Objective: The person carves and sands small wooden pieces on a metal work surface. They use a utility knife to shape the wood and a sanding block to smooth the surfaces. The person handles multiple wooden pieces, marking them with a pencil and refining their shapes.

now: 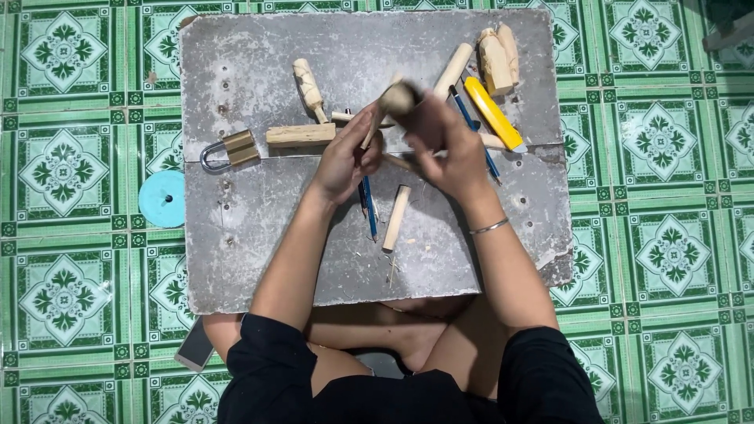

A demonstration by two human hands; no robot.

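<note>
Hands: two, both over the middle of the grey slab surface (259, 235). The left hand (345, 161) has its grip curled around the lower stem of a small pale carved wooden piece (397, 100). The right hand (448, 145) is blurred; its fingers are closed, but on what I cannot tell.
Carved piece: one, held above the slab's upper middle, between the two hands. Its rounded top is light tan and smooth-looking, narrowing to a thin stem that slants down into the left hand.
Wooden pieces on the slab: about six more. A squared block (300, 135), a carved figure-like peg (309, 85), a round dowel (453, 71), two chunky carvings side by side (499, 59), and a short flat stick (396, 217) below the hands.
Yellow utility knife: one (492, 112), lying at a slant just right of the hands.
Blue-handled tools: two visible, one (369, 208) below the left hand, one (471, 126) beside the knife.
Brass padlock: one (228, 150), at the slab's left edge.
Light blue round disc: one (162, 199), on the green patterned floor tiles (63, 157).
Phone: one (195, 345), on the floor by the knee.
Bracelet: one thin silver bangle (488, 228) on the right wrist.
</note>
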